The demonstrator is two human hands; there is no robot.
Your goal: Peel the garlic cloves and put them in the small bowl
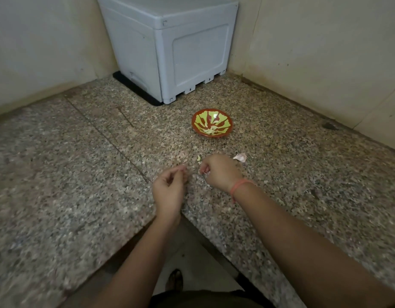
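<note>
Peeling step: R hand [218,172] grip pinches pale bit, prob. clove [206,173]; L hand [169,185] grip unclear. Next: finish skin, clove to bowl [212,135].

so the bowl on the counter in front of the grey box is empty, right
Not quite. The head view shows that the bowl on the counter in front of the grey box is not empty: a few pale garlic pieces lie in it.
</note>
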